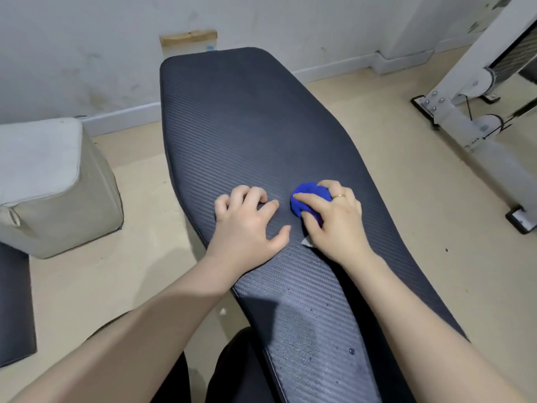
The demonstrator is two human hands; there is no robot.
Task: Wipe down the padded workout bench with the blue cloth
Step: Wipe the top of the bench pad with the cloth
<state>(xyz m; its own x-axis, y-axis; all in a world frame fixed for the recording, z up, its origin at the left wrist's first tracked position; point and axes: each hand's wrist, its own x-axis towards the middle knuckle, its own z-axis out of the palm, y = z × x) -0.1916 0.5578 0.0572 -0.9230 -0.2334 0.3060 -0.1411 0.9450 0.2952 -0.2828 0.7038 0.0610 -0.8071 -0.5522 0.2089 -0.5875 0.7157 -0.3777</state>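
The dark ribbed padded bench (247, 126) runs from the near edge of the view up toward the far wall. My right hand (337, 219) presses a bunched blue cloth (302, 199) onto the pad near its middle, with a small white tag poking out under the palm. My left hand (247, 219) rests beside it on the pad, fingers spread and holding nothing. Water droplets and a damp patch show on the near part of the pad.
A beige padded block (52, 184) stands on the floor to the left, with a dark mat (14, 309) in front of it. A white machine frame (465, 91) with cables stands at the right. The wall is just behind the bench's far end.
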